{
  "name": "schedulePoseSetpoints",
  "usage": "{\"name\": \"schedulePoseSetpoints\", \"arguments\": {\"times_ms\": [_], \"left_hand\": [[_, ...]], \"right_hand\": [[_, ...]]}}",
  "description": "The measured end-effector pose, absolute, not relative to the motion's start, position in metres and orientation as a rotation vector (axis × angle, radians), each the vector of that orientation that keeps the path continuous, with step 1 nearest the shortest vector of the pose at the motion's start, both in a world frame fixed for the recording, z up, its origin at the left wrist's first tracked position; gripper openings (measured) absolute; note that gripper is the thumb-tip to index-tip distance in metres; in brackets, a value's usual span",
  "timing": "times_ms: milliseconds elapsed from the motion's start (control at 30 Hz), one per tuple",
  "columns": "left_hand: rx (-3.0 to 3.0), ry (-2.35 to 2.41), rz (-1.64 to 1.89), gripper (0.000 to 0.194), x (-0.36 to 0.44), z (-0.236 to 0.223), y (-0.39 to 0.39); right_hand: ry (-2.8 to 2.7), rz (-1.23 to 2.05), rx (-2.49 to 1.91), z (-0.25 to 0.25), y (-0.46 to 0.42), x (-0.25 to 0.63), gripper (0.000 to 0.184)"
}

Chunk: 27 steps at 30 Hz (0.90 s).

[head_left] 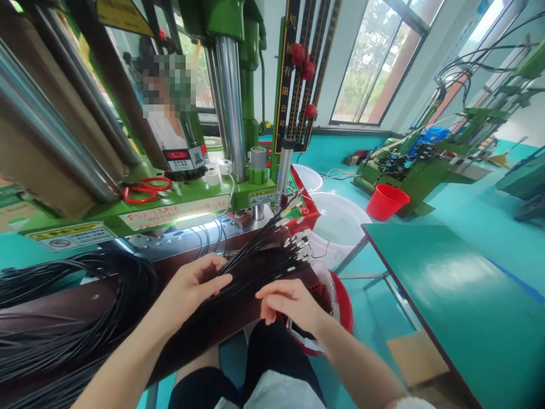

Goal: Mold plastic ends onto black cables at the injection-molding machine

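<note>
Head view: black cables [257, 238] held over brown desk [76, 292]

Left hand [192, 288] hides part of them, its grip pinching the bundle; right hand [292, 301] is near, grip loosely spread. Coiled cables [135, 284] run off the left edge. The black cables look thin and straight, seemingly ending in small pale tips [302, 241].
</note>
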<state>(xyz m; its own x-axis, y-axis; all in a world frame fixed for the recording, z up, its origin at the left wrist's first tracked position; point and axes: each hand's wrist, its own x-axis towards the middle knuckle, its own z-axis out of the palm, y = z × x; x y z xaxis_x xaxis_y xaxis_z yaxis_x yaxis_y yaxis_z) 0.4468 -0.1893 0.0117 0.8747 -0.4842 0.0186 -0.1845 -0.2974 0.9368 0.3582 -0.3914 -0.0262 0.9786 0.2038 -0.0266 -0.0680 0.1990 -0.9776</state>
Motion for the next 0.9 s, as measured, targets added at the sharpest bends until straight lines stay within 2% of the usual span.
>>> {"name": "schedulePoseSetpoints", "arguments": {"times_ms": [133,233,333,467,733,900], "left_hand": [[1.797,-0.489,-0.445,0.023,0.439,0.013,-0.187],[1.883,-0.556,-0.451,0.024,0.435,0.008,-0.194],[2.015,-0.641,-0.360,0.024,0.434,0.008,-0.210],[2.099,-0.722,-0.280,0.026,0.435,0.017,-0.241],[1.998,-0.557,-0.330,0.027,0.437,0.015,-0.261],[1.970,-0.644,-0.213,0.024,0.442,0.013,-0.257]], "right_hand": [[-0.164,0.093,-0.931,-0.018,-0.374,0.383,0.036],[-0.108,-0.052,-0.750,-0.008,-0.376,0.404,0.027],[-0.056,-0.179,-0.863,-0.005,-0.384,0.413,0.019],[-0.011,-0.298,-1.042,-0.006,-0.391,0.406,0.021],[0.033,-0.227,-0.826,-0.017,-0.405,0.399,0.022],[0.084,-0.268,-0.805,-0.025,-0.402,0.405,0.018]]}}
